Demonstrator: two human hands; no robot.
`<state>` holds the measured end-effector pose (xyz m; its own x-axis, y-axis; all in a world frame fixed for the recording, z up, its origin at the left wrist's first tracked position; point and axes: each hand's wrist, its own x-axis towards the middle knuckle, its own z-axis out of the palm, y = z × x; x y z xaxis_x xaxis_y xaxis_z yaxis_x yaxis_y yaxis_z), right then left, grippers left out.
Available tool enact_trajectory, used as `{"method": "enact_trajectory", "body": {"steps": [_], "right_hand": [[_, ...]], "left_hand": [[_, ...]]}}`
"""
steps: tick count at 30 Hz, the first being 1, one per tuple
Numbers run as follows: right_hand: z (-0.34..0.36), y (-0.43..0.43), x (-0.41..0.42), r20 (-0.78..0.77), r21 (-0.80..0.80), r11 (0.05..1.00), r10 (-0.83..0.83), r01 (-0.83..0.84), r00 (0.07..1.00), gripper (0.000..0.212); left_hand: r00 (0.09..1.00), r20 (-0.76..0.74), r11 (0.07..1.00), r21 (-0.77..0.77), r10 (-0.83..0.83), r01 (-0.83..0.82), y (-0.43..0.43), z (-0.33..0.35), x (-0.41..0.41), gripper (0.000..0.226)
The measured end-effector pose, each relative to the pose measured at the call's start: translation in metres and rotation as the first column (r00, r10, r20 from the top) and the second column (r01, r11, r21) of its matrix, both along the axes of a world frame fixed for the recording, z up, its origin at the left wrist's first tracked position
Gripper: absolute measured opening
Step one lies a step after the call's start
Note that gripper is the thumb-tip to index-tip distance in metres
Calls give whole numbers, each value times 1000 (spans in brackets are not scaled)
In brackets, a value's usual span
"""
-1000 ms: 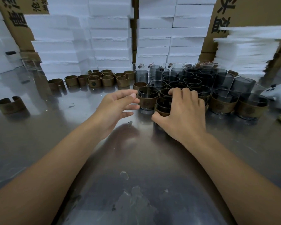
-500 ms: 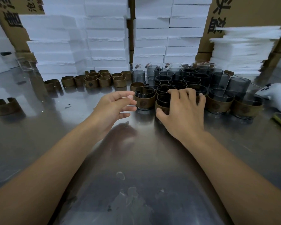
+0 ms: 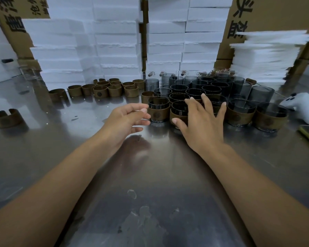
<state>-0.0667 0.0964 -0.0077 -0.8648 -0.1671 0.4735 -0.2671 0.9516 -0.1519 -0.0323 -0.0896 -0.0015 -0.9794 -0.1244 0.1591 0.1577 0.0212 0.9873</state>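
Several dark glass cups [image 3: 196, 90] stand packed together at the back middle of a steel table [image 3: 150, 175]; the front ones wear brown sleeves. My right hand [image 3: 202, 125] hovers over the front sleeved cup [image 3: 178, 113], fingers spread and straight, thumb beside its sleeve. My left hand [image 3: 125, 122] is just left of another sleeved cup [image 3: 158, 111], fingers loosely extended, holding nothing. Whether either hand touches a cup is unclear.
Several loose brown sleeves [image 3: 103, 89] stand at the back left, one more [image 3: 6, 118] lies at the far left. White foam boxes [image 3: 118, 41] and cardboard boxes wall the back. A white controller [image 3: 303, 107] lies at the right, a foam sheet stack [image 3: 264, 56] behind it.
My right hand has lifted off the front cups and spread its fingers. My left hand has stayed beside the left sleeved cup.
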Motion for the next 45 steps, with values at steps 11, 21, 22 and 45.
{"method": "enact_trajectory", "body": {"steps": [11,21,22,45], "right_hand": [[11,5,0,-160,-212,972,62,-96,985,48],[64,78,-93,-82,-331,942,-95,63,992,26],[64,86,-103,-45,-354,932,-97,75,994,26],[59,109,-155,202,-201,941,-233,273,951,31]], "left_hand": [[998,-9,997,-44,58,-58,-2,-3,-4,17],[979,-99,980,-80,177,-185,-1,-13,-26,21],[978,-104,978,-88,179,-189,-1,-14,-28,20],[974,-130,965,-160,186,-206,-1,-18,-30,18]]}}
